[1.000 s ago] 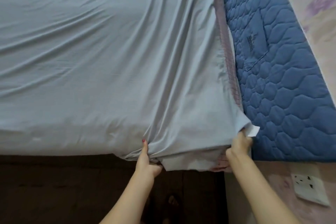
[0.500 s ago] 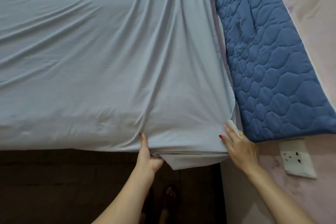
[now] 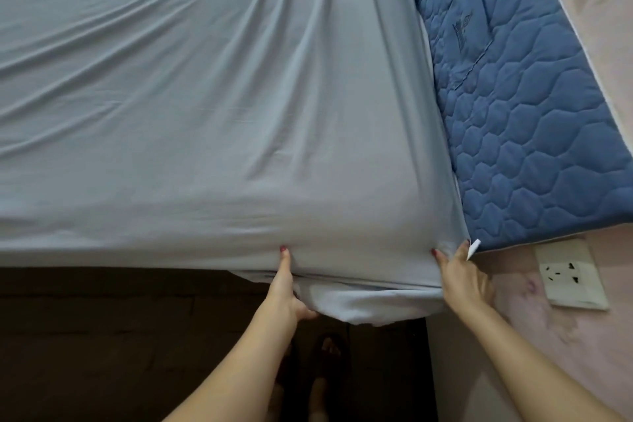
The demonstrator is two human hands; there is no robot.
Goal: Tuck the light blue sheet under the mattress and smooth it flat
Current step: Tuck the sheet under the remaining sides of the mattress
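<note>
The light blue sheet (image 3: 212,120) covers the mattress top, with long creases running across it. At the near right corner it wraps over the edge, and a loose fold (image 3: 370,305) hangs below. My left hand (image 3: 286,288) grips the sheet at the front edge, thumb pressed up on the side. My right hand (image 3: 460,276) pinches the sheet at the corner, next to a small white tag (image 3: 474,248). The mattress itself is hidden under the sheet.
A dark blue quilted pad (image 3: 534,134) stands against the pink wall along the bed's right side. A white wall socket (image 3: 568,276) is just right of my right hand. Dark bed base (image 3: 120,336) lies below the sheet edge; my feet (image 3: 325,373) are on the floor.
The corner fabric has been drawn tighter and flatter over the corner. My right hand shifted from under the corner to pinching its right side. My left hand stays at the front edge.
</note>
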